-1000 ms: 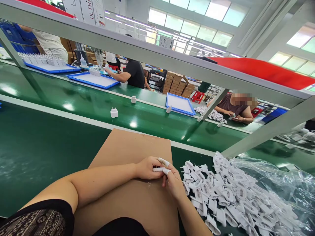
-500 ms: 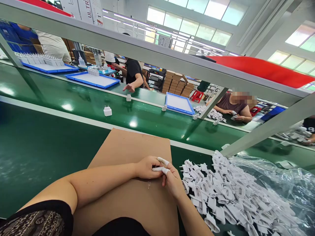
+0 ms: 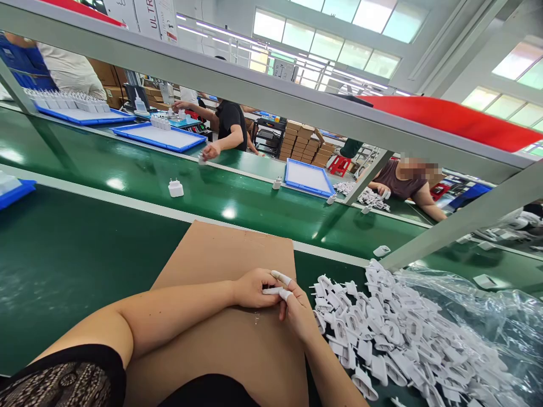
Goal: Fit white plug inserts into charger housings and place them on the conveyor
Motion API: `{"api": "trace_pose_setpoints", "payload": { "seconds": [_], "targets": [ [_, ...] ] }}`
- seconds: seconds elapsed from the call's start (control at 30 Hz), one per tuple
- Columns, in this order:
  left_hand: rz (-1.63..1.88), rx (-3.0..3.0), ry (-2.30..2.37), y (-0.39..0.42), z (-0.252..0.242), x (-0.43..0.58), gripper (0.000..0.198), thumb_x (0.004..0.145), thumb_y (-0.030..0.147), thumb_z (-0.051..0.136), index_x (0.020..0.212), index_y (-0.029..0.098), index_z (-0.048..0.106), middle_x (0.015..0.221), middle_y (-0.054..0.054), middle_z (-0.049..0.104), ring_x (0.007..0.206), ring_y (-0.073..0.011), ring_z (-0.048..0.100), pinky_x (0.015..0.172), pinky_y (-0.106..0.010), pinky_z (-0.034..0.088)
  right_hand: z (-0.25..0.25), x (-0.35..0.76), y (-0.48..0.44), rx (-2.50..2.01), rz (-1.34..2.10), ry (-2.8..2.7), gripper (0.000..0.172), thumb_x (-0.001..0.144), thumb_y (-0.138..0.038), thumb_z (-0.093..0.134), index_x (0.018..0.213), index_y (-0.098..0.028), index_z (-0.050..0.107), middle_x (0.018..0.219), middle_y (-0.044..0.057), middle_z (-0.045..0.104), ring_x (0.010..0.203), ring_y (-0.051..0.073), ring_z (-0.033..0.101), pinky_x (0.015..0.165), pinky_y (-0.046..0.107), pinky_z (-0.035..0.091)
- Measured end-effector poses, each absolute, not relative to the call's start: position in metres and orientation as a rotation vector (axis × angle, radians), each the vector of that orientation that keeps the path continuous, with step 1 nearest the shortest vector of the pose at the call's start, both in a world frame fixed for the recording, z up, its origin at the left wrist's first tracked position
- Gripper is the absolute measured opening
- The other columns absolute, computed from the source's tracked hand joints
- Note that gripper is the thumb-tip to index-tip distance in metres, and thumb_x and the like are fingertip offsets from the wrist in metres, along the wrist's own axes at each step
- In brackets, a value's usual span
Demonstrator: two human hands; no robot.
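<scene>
My left hand [image 3: 253,288] and my right hand [image 3: 299,311] meet over a brown cardboard sheet [image 3: 241,249]. Both have curled, closed fingers that touch one another. White covers sit on several fingertips. Whether anything small lies between the fingers is hidden. Right beside my right hand spreads a heap of white plastic plug housings [image 3: 390,333], many with open oval ends. A clear plastic bag [image 3: 475,299] lies behind and along the heap.
Beyond the cardboard runs a green conveyor belt [image 3: 237,206] carrying a white plug adapter [image 3: 175,188] and other white parts. Blue-rimmed trays [image 3: 309,178] line its far side. A slanted metal post [image 3: 449,220] stands at right. A co-worker's hand [image 3: 211,151] reaches over the belt.
My hands have stayed still. Parts on the belt have shifted left. A blue tray edge has appeared at far left. The co-worker's hand has moved left with a small white piece.
</scene>
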State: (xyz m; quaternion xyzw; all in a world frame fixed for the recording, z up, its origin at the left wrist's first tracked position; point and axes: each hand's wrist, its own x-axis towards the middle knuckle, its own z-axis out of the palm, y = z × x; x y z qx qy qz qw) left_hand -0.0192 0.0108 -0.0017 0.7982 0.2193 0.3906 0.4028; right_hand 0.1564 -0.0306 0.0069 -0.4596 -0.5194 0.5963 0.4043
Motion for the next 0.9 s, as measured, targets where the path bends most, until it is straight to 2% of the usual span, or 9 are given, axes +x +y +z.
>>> {"api": "trace_pose_setpoints", "payload": {
  "seconds": [0.17,0.3,0.5,0.73,0.9],
  "targets": [
    [0.982,2.015,0.559,0.01,-0.0012,-0.0194,0.01,0.082,0.016,0.064,0.081,0.013,0.074,0.084,-0.005,0.071,0.075,-0.0136,0.062,0.07,-0.022,0.047,0.0016,0.157,-0.028,-1.165,1.509,-1.304,0.057,0.084,-0.044,0.059,0.133,-0.014,0.065,0.068,0.001,0.068,0.041,0.009,0.044,0.042,0.023,0.036],
    [1.01,2.022,0.576,0.0094,-0.0025,-0.0194,0.015,0.082,0.017,0.066,0.093,0.013,0.075,0.093,-0.007,0.073,0.084,-0.0162,0.065,0.075,-0.023,0.049,-0.0003,0.1582,-0.0274,-1.15,1.509,-1.327,0.057,0.087,-0.04,0.056,0.138,-0.013,0.061,0.068,0.001,0.068,0.041,0.009,0.046,0.044,0.022,0.036],
    [1.052,2.018,0.534,0.0095,-0.0041,-0.0189,0.023,0.083,0.018,0.066,0.104,0.013,0.076,0.099,-0.011,0.073,0.086,-0.0176,0.066,0.076,-0.025,0.051,0.0039,0.1583,-0.0305,-1.152,1.512,-1.335,0.058,0.089,-0.039,0.055,0.14,-0.013,0.058,0.063,0.0,0.067,0.038,0.008,0.046,0.041,0.021,0.033],
    [1.061,2.037,0.499,0.0085,0.0,-0.0186,0.013,0.083,0.017,0.063,0.09,0.015,0.073,0.089,-0.008,0.072,0.079,-0.0157,0.066,0.075,-0.025,0.051,0.0074,0.1566,-0.031,-1.155,1.542,-1.298,0.069,0.087,-0.035,0.057,0.152,-0.014,0.045,0.082,0.006,0.075,0.036,0.008,0.047,0.036,0.021,0.033],
    [1.064,2.094,0.543,0.0078,0.0019,-0.0178,0.023,0.078,0.017,0.063,0.099,0.015,0.073,0.088,-0.008,0.072,0.076,-0.0164,0.063,0.071,-0.025,0.05,0.005,0.1555,-0.0297,-1.129,1.548,-1.305,0.065,0.088,-0.034,0.056,0.15,-0.016,0.047,0.096,0.009,0.076,0.038,0.006,0.048,0.037,0.02,0.036]
  ]
}}
